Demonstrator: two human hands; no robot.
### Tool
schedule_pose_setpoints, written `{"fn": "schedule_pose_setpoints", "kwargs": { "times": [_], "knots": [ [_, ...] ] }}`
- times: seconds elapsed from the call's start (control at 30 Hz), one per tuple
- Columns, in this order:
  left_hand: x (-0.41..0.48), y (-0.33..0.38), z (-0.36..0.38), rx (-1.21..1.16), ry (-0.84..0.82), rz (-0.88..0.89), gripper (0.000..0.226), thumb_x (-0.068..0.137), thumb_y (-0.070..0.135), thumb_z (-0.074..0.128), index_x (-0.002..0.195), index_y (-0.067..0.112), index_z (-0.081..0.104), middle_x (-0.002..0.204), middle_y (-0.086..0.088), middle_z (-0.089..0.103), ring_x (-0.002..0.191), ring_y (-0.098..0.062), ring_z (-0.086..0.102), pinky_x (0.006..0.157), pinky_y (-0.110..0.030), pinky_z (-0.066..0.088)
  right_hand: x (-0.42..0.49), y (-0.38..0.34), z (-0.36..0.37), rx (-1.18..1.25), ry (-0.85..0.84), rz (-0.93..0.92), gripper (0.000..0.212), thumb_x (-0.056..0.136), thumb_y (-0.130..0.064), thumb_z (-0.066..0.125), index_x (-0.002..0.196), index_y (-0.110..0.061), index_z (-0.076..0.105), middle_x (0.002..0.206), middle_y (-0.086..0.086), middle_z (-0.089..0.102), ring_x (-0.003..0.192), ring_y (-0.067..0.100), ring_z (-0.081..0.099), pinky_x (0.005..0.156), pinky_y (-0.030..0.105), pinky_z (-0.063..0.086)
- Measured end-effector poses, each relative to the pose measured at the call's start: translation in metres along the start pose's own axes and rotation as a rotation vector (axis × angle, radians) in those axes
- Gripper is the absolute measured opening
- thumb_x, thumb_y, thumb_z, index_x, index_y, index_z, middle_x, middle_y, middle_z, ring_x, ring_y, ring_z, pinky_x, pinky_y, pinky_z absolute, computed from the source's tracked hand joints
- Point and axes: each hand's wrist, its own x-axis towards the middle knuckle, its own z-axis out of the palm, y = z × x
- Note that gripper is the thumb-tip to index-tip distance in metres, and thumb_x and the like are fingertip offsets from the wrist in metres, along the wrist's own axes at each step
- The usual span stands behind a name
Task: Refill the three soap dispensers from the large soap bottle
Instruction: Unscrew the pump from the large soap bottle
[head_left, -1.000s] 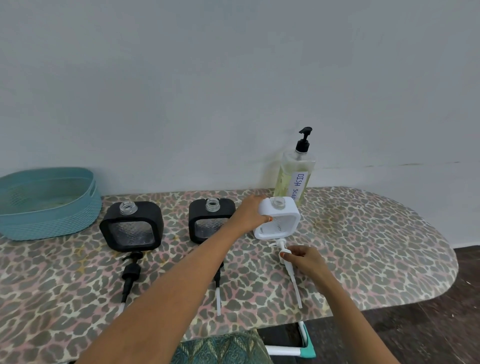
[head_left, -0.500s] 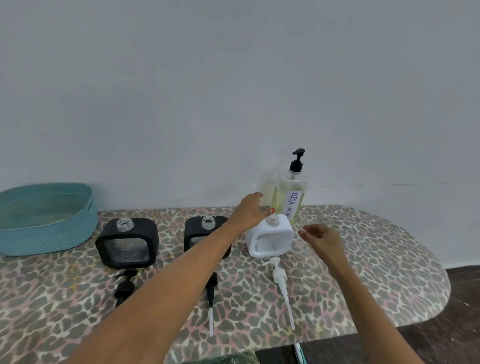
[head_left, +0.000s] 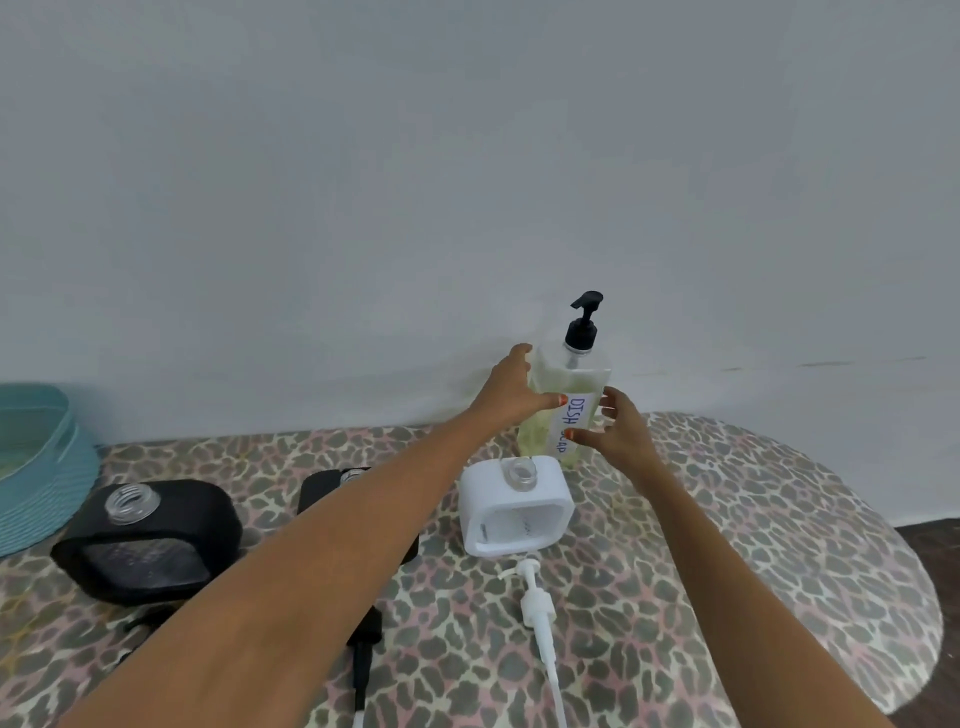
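Leopard-print tabletop (head_left: 727, 519), teal basket (head_left: 36, 467), left blk dispenser (head_left: 145, 540), mid blk dispenser (head_left: 322, 488), wht dispenser (head_left: 550, 499), yellowish soap btl (head_left: 566, 376) w/ blk pump (head_left: 582, 327).

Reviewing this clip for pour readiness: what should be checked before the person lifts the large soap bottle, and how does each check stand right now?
1. Grip of left hand on large soap bottle: ok, thumb in front and fingers behind.
2. Hold of right hand on the bottle: cannot tell; its fingers are spread beside the label.
3. Bottle's black pump off for pouring: not ok, it is on.
4. The white dispenser upright with neck open: ok.
5. Neck open on left black dispenser: ok. On middle black dispenser, mostly hidden: cannot tell.
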Motion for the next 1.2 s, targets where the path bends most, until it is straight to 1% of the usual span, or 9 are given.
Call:
{"fn": "schedule_pose_setpoints", "kwargs": {
  "times": [0.07, 0.13, 0.27, 0.4, 0.57, 0.7, 0.83, 0.97, 1.2],
  "knots": [
    [0.009, -0.003, 0.002, -0.06, -0.007, -0.019, 0.083, 0.077, 0.024, 0.072, 0.141, 0.011, 0.022, 0.14, -0.011, 0.04, 0.126, -0.025, 0.043, 0.089, -0.025, 0.036, 0.008, 0.002, 0.004, 0.068, -0.081, -0.012, 0.073, 0.069, -0.003, 0.076, 0.131, -0.006, 0.037, 0.126, 0.01, 0.05, 0.112, 0.02, 0.048, 0.092, 0.032, 0.041],
    [0.015, -0.005, 0.004, -0.121, 0.0, -0.018, 0.082, 0.075, 0.022, 0.074, 0.14, 0.013, 0.026, 0.138, -0.01, 0.043, 0.124, -0.023, 0.045, 0.09, -0.025, 0.039, 0.014, 0.001, 0.007, 0.146, -0.142, -0.017, 0.07, 0.069, 0.0, 0.075, 0.127, -0.008, 0.038, 0.12, 0.01, 0.054, 0.105, 0.022, 0.054, 0.086, 0.032, 0.046],
    [0.018, -0.009, 0.009, -0.219, 0.037, -0.012, 0.076, 0.071, 0.017, 0.078, 0.135, 0.015, 0.036, 0.135, -0.01, 0.046, 0.122, -0.024, 0.048, 0.098, -0.035, 0.045, 0.019, -0.001, 0.011, 0.209, -0.129, -0.048, 0.06, 0.066, 0.004, 0.076, 0.114, -0.011, 0.044, 0.11, 0.012, 0.059, 0.098, 0.024, 0.058, 0.074, 0.024, 0.052],
    [0.009, -0.007, 0.012, -0.269, 0.073, 0.034, 0.073, 0.067, 0.01, 0.079, 0.13, 0.012, 0.042, 0.129, -0.012, 0.051, 0.118, -0.026, 0.051, 0.097, -0.039, 0.046, 0.012, -0.001, 0.014, 0.208, -0.006, -0.043, 0.062, 0.061, 0.005, 0.079, 0.114, -0.006, 0.049, 0.107, 0.013, 0.063, 0.096, 0.027, 0.061, 0.083, 0.043, 0.052],
    [-0.006, 0.018, -0.005, -0.281, 0.083, 0.124, 0.071, 0.067, 0.006, 0.079, 0.129, 0.012, 0.045, 0.128, -0.011, 0.053, 0.115, -0.024, 0.053, 0.09, -0.026, 0.045, -0.004, -0.027, 0.004, 0.246, 0.084, -0.085, 0.06, 0.063, 0.005, 0.077, 0.114, -0.011, 0.049, 0.102, 0.007, 0.063, 0.094, 0.025, 0.06, 0.079, 0.037, 0.051],
    [-0.023, 0.05, -0.03, -0.303, 0.104, 0.187, 0.071, 0.067, 0.007, 0.079, 0.129, 0.013, 0.045, 0.126, -0.01, 0.054, 0.113, -0.023, 0.054, 0.091, -0.033, 0.049, -0.017, -0.064, -0.015, 0.226, 0.122, -0.167, 0.056, 0.062, 0.003, 0.078, 0.107, -0.016, 0.049, 0.101, 0.006, 0.062, 0.095, 0.026, 0.06, 0.081, 0.038, 0.051],
    [-0.054, 0.076, -0.057, -0.302, 0.122, 0.238, 0.07, 0.066, 0.011, 0.08, 0.128, 0.015, 0.046, 0.125, -0.01, 0.055, 0.11, -0.024, 0.056, 0.09, -0.042, 0.052, -0.041, -0.098, -0.031, 0.178, 0.119, -0.242, 0.058, 0.06, -0.001, 0.08, 0.111, -0.007, 0.053, 0.104, 0.01, 0.065, 0.097, 0.028, 0.062, 0.083, 0.04, 0.052],
    [-0.092, 0.092, -0.078, -0.297, 0.135, 0.251, 0.072, 0.067, 0.012, 0.079, 0.131, 0.015, 0.044, 0.126, -0.011, 0.055, 0.111, -0.025, 0.056, 0.09, -0.045, 0.052, -0.075, -0.125, -0.037, 0.123, 0.123, -0.296, 0.059, 0.06, -0.006, 0.082, 0.113, -0.005, 0.055, 0.108, 0.013, 0.066, 0.098, 0.029, 0.063, 0.085, 0.044, 0.052],
    [-0.166, 0.092, -0.093, -0.249, 0.129, 0.253, 0.071, 0.07, 0.014, 0.078, 0.132, 0.015, 0.044, 0.123, -0.008, 0.055, 0.107, -0.021, 0.057, 0.08, -0.037, 0.055, -0.145, -0.139, -0.031, 0.072, 0.113, -0.325, 0.055, 0.058, -0.009, 0.083, 0.107, -0.008, 0.058, 0.097, 0.005, 0.067, 0.087, 0.02, 0.062, 0.074, 0.029, 0.05]
  ]
}}
